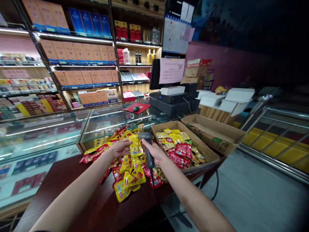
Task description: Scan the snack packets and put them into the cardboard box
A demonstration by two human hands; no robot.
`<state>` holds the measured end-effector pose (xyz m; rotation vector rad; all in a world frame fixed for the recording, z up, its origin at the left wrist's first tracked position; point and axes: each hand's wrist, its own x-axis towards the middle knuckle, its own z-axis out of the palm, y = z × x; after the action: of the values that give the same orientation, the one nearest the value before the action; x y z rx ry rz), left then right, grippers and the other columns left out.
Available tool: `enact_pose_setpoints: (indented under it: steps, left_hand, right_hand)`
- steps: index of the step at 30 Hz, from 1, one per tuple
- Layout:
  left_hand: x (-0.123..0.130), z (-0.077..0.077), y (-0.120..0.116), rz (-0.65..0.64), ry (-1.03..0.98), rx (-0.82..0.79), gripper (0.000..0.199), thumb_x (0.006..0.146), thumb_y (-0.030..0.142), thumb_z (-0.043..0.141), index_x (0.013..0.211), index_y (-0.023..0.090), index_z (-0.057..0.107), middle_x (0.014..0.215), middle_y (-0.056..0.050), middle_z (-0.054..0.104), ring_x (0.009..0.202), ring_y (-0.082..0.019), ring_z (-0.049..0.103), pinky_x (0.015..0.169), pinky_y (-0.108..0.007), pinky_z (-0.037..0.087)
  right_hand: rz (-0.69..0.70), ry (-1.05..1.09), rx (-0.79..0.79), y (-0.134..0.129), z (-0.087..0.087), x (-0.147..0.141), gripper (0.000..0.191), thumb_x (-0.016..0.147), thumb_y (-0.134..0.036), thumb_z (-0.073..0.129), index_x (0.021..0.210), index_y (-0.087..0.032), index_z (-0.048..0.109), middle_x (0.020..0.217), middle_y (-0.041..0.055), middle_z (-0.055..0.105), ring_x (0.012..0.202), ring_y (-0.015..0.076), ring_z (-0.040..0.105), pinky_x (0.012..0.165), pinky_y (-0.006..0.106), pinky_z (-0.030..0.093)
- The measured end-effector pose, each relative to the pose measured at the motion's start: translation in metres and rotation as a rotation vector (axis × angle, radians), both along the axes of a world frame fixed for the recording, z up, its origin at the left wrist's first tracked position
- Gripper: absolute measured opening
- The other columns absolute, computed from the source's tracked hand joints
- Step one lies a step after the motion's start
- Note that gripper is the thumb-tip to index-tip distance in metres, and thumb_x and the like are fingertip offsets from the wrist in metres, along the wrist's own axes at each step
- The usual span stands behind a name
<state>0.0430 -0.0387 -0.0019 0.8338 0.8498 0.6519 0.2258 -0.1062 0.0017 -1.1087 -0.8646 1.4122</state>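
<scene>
My left hand [122,148] is closed on the left edge of a yellow snack packet [135,146], held up with its barcode side toward me. In my right hand [155,151] is a dark grey barcode scanner [149,154], gripped by its handle, its head just right of the packet and its cord hanging down. Beneath both hands spreads a loose pile of yellow and red snack packets [131,178] on the dark red-brown table [79,196]. Right of the scanner sits an open cardboard box [205,162] with more yellow, red and gold packets inside.
Behind that box lies another cardboard box [231,145]. A glass display counter [101,125] runs along the back, bearing a mouse [136,109] on a red pad and a monitor [154,74]. Shelves of boxed goods [87,53] line the wall. Metal railings [277,138] stand at right.
</scene>
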Motion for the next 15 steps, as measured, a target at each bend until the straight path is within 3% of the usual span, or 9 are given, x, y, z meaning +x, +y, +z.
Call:
enact_pose_setpoints:
  steps: [7,12,15]
  left_hand:
    - [0.105,0.023,0.047,-0.145,-0.061,0.006,0.022,0.077,0.013,0.065,0.097,0.018,0.058,0.080,-0.003,0.066,0.059,-0.012,0.063,0.067,-0.033,0.055]
    - [0.181,0.024,0.059,-0.204,-0.091,0.023,0.016,0.078,0.011,0.062,0.094,0.012,0.061,0.085,-0.009,0.068,0.069,-0.014,0.065,0.073,-0.029,0.054]
    - [0.202,0.021,0.061,-0.130,-0.029,0.041,0.013,0.076,0.007,0.064,0.089,0.011,0.063,0.082,-0.008,0.067,0.070,-0.013,0.064,0.076,-0.028,0.053]
  right_hand:
    - [-0.122,0.104,-0.116,0.022,0.030,0.098,0.029,0.077,-0.043,0.065,0.079,-0.015,0.059,0.063,0.0017,0.063,0.053,0.0120,0.060,0.048,0.023,0.052]
    - [-0.267,0.142,-0.111,0.023,0.031,0.152,0.027,0.078,-0.041,0.065,0.076,-0.016,0.057,0.061,0.0009,0.063,0.049,0.0110,0.058,0.046,0.022,0.050]
    - [-0.353,0.124,-0.122,0.022,0.029,0.166,0.025,0.079,-0.038,0.066,0.072,-0.015,0.057,0.055,-0.0006,0.060,0.043,0.0089,0.053,0.041,0.019,0.045]
